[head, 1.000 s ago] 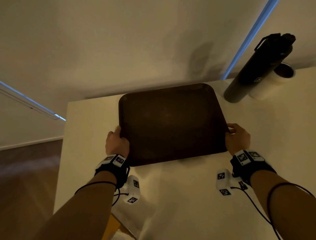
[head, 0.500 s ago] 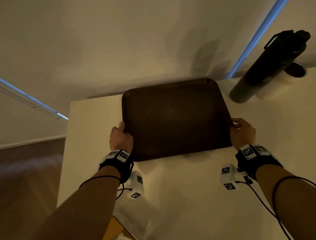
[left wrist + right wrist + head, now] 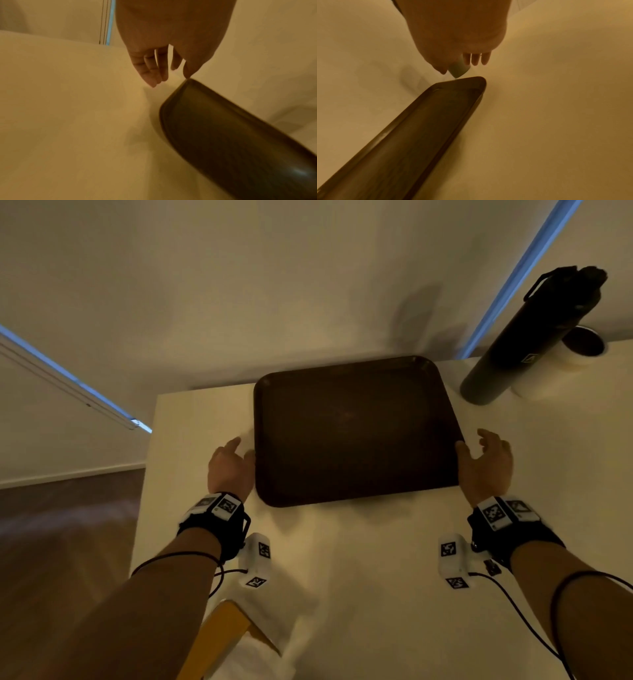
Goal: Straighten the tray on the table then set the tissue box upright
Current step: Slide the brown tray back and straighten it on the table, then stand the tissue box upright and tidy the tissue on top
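Dark brown plastic, the tray (image 3: pixel 352 429) lies flat on the pale worktop (image 3: pixel 359 577), close to the far edge and towards the far left corner, its long sides roughly in line with that edge. Our left hand (image 3: pixel 230 467) hangs just beside the tray's left rim with its grip spread; the left wrist view shows the fingers (image 3: pixel 150 73) straight and loose, holding nothing, and the thumb tip at the rim, though we cannot tell whether it touches. Our right hand (image 3: pixel 486 467) sits just beside the right rim, grip likewise spread and relaxed, thumb near the rim. A tall black bottle (image 3: pixel 527 337) stands near the far right of the worktop, with a white cup (image 3: pixel 565 361) touching or just behind it. We cannot see the tissue box in any view.
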Demonstrator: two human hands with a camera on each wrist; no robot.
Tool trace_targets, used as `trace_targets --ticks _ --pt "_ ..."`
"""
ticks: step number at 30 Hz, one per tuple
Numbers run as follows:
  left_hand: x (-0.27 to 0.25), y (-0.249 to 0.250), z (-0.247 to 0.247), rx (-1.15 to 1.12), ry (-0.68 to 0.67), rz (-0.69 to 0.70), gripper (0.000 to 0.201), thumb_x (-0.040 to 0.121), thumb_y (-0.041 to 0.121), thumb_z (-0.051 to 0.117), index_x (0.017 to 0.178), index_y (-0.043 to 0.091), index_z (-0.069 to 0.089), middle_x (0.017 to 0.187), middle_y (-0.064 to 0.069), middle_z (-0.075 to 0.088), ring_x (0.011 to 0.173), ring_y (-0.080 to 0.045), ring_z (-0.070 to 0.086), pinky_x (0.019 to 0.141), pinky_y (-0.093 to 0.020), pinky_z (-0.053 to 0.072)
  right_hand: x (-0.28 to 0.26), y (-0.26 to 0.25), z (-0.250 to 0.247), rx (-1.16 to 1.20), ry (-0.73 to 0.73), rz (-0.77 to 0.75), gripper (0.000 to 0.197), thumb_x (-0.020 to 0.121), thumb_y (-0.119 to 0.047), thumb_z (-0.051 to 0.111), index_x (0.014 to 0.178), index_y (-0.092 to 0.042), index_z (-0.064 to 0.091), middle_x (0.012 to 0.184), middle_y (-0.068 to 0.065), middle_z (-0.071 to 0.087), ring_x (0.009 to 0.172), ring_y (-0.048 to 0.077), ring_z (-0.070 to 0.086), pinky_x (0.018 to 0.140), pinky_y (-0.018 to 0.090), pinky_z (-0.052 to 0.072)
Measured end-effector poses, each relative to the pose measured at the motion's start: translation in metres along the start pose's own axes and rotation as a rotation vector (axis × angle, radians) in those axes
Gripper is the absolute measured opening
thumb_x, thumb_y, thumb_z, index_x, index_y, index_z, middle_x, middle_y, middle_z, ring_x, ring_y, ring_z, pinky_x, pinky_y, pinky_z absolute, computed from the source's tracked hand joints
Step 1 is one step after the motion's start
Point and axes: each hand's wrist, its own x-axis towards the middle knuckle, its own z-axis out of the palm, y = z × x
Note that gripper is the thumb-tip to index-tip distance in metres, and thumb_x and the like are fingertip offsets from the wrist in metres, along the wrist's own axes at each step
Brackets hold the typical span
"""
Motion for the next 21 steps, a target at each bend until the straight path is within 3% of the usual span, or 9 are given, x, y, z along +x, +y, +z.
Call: trace_targets --ticks 3,5,7,10,15,18,21 --pt "-0.02 -0.004 -0.026 -0.024 -0.017 0.004 0.046 0.089 0.03 0.056 0.131 0.013 0.055 0.101 -0.01 0.065 0.104 -0.029 0.061 0.1 -0.039 0.046 -0.027 -0.015 -0.005 0.066 -0.011 -0.098 0.046 0.09 -0.031 0.059 0.131 -0.011 0.052 0.13 0.016 0.054 0.118 0.03 0.054 0.094 0.036 0.043" --pt "-0.036 -0.013 -0.046 -0.05 -0.038 -0.008 0.039 0.086 0.032 0.058 0.12 0.014 0.063 0.099 -0.013 0.069 0.096 -0.031 0.065 0.095 -0.041 0.051 -0.051 -0.023 -0.007 0.109 -0.088 -0.155 0.042 0.091 -0.029 0.058 0.128 -0.009 0.055 0.124 0.015 0.058 0.11 0.027 0.057 0.089 0.031 0.044" --pt "-0.053 -0.024 -0.067 -0.016 -0.072 -0.026 0.033 0.084 0.033 0.061 0.109 0.013 0.068 0.101 -0.02 0.071 0.097 -0.038 0.067 0.09 -0.045 0.054 -0.076 -0.03 -0.003 0.153 -0.253 -0.168 0.039 0.092 -0.029 0.057 0.125 -0.007 0.057 0.117 0.013 0.062 0.102 0.022 0.059 0.083 0.031 0.044" --pt "-0.079 -0.05 -0.094 0.074 -0.139 -0.092 0.03 0.084 0.033 0.062 0.1 0.01 0.07 0.103 -0.022 0.07 0.099 -0.039 0.066 0.089 -0.046 0.055 -0.125 -0.035 0.007 0.154 -0.608 -0.134 0.035 0.094 -0.034 0.054 0.121 -0.011 0.058 0.11 0.007 0.063 0.095 0.027 0.065 0.083 0.042 0.054" --pt "-0.126 -0.106 -0.11 0.061 -0.255 -0.272 0.039 0.091 0.033 0.054 0.11 0.001 0.063 0.1 -0.016 0.063 0.087 -0.029 0.06 0.075 -0.04 0.05 -0.21 -0.035 0.016 0.097 -0.991 -0.154 0.036 0.095 -0.039 0.049 0.123 -0.017 0.055 0.109 0.004 0.062 0.081 0.02 0.067 0.072 0.038 0.056" --pt "-0.156 -0.136 -0.107 -0.001 -0.316 -0.377 0.047 0.091 0.043 0.051 0.117 0.005 0.06 0.11 -0.014 0.062 0.094 -0.029 0.061 0.079 -0.04 0.051 -0.252 -0.039 0.022 0.102 -1.114 -0.12 0.039 0.093 -0.043 0.051 0.125 -0.02 0.056 0.11 0.001 0.061 0.083 0.023 0.07 0.069 0.038 0.058" --pt "-0.18 -0.152 -0.104 -0.097 -0.334 -0.41 0.054 0.09 0.052 0.048 0.118 0.008 0.06 0.114 -0.012 0.061 0.083 -0.025 0.062 0.074 -0.038 0.052 -0.28 -0.041 0.026 0.147 -1.198 -0.076 0.041 0.092 -0.044 0.054 0.127 -0.023 0.056 0.116 -0.001 0.06 0.086 0.027 0.071 0.069 0.041 0.059"
